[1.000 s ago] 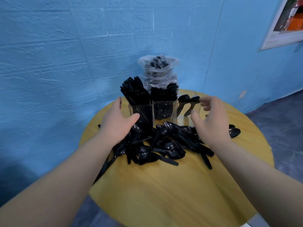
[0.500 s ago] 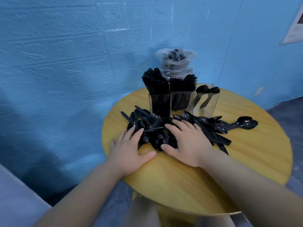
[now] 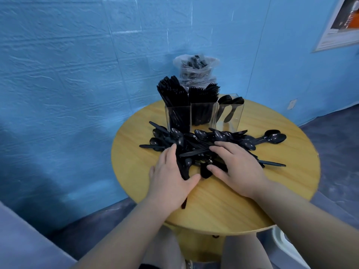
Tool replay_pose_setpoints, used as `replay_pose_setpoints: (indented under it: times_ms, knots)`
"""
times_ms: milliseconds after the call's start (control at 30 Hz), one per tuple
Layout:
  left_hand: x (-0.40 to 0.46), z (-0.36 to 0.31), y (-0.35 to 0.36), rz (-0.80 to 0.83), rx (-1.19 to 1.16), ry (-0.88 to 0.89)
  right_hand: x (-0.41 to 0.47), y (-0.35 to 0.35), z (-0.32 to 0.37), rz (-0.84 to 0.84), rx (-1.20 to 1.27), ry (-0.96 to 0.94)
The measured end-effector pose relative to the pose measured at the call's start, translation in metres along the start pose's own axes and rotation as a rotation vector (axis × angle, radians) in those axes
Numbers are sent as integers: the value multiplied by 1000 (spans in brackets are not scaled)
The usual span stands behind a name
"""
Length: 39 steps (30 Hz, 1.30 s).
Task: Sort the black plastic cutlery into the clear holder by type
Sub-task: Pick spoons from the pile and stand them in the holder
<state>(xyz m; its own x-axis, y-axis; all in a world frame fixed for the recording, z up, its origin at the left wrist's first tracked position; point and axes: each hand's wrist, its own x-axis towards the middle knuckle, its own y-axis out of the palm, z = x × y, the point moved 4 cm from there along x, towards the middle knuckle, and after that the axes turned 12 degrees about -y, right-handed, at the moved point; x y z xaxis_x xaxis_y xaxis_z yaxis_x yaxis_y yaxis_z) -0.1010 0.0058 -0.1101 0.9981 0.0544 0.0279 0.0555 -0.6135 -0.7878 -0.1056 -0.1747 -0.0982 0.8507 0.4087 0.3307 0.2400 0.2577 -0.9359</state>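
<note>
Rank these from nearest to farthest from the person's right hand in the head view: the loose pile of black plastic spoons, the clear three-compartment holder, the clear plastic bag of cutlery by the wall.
1. Loose pile of black plastic spoons: directly under the right hand.
2. Clear three-compartment holder: upright behind the pile.
3. Clear plastic bag of cutlery: farthest, behind the holder against the wall.

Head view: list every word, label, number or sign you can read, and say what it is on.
None can be read.
Poster on the wall, upper right: print too blurred and cut off at the frame edge.
Wall plate near the floor: no marking visible.
Holder, bag behind it, cutlery, table: no labels visible.
</note>
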Motion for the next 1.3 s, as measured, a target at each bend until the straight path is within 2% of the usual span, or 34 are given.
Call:
replay_pose_setpoints:
  times_ms: [200, 533, 600, 667, 767, 933, 1133, 1300]
  knots:
    - [-10, 11, -15, -79, 131, 39, -12, 0, 0, -152, -84, -37]
    - [-10, 16, -20, -21, 115, 6, -26, -7, 10, -349, -163, -77]
    - [-9, 19, -24, -4, 136, 4, -24, -6, 21, -307, -133, -150]
    - [-8, 21, -29, 8, 171, 0, -22, -2, 35, -186, -99, -233]
    - [-9, 22, -34, 11, 219, 22, -19, 5, 41, -89, -85, -237]
    - [-12, 27, -39, -23, 272, 62, -17, 8, 33, -114, -81, -99]
    - [-18, 24, -33, -89, 188, 123, -17, 7, 33, -122, -71, -42]
    - [-14, 10, -25, -114, 114, 190, -19, 1, 29, -238, 7, 23]
